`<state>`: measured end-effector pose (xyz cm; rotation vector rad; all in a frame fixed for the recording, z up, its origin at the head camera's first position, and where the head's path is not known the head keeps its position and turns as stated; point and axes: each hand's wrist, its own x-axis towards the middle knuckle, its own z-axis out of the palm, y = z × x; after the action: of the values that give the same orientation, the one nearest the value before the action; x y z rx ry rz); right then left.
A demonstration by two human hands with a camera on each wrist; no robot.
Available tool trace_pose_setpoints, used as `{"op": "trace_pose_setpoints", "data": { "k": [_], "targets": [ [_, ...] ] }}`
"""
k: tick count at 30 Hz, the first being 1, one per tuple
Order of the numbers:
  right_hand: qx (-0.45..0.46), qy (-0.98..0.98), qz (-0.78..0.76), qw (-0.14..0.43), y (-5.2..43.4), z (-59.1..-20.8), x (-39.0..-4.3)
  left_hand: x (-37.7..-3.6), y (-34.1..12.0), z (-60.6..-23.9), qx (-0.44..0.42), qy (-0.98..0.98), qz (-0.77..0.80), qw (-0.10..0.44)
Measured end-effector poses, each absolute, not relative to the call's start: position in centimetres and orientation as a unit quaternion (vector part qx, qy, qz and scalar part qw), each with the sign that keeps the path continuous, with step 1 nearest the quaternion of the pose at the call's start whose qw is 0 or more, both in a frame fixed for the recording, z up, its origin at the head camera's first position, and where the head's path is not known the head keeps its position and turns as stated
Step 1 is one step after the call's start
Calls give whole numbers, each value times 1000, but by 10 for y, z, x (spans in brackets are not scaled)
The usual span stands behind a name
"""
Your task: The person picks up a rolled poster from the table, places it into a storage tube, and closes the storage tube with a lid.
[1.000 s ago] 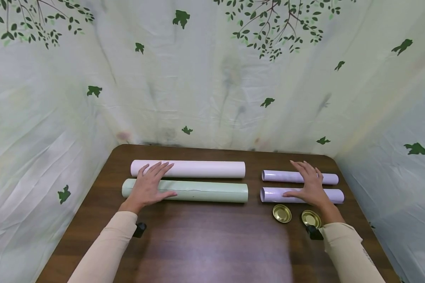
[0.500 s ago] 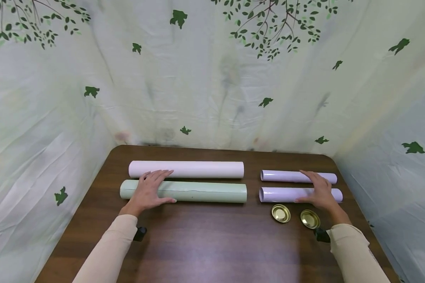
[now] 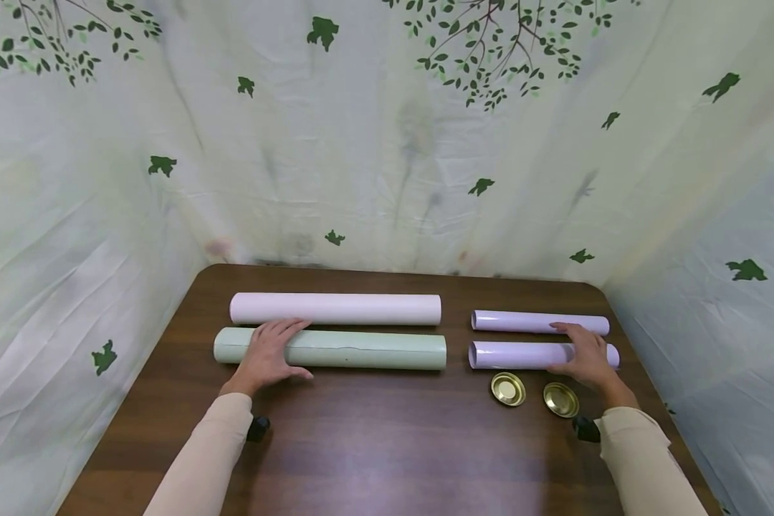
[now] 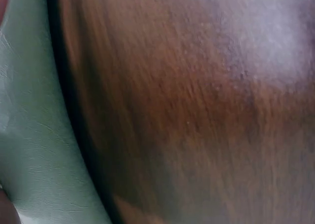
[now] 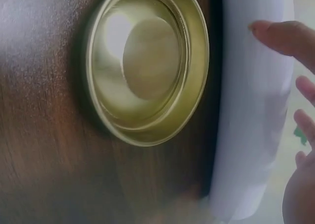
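Both hands have slid back toward the person over the last second. The left hand was reaching across the green tube with fingertips up on the pink tube; now it sits on the green one alone, near its left end, fingers relaxed and laid over the top, thumb down at the front edge on the counter. It isn't really gripping, more resting on it.

Same story on the other side: the right hand used to span both short lilac rolls, and now it covers the right end of the near lilac roll, with only the fingertips reaching toward the far lilac roll. The right wrist view shows its fingers pretty straight, just touching the roll.

Two gold lids sit just in front of that roll, untouched. The tubes themselves don't look shifted. My read is that each hand is settling on the front piece of its pair.
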<state>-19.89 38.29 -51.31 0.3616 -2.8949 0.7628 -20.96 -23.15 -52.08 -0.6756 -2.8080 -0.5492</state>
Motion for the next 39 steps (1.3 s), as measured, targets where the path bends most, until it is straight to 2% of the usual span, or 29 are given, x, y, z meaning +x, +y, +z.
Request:
{"op": "trace_pose_setpoints", "data": {
  "k": [8, 18, 39],
  "targets": [
    [111, -964, 236, 42, 386, -518, -201, -210, -231, -524, -215, -954, -186, 97],
    [98, -964, 244, 27, 384, -519, -201, -210, -226, -522, -176, -968, -172, 58],
    [50, -957, 285, 26, 382, -534, -199, -208, -220, -519, -136, -973, -181, 50]
  ]
}}
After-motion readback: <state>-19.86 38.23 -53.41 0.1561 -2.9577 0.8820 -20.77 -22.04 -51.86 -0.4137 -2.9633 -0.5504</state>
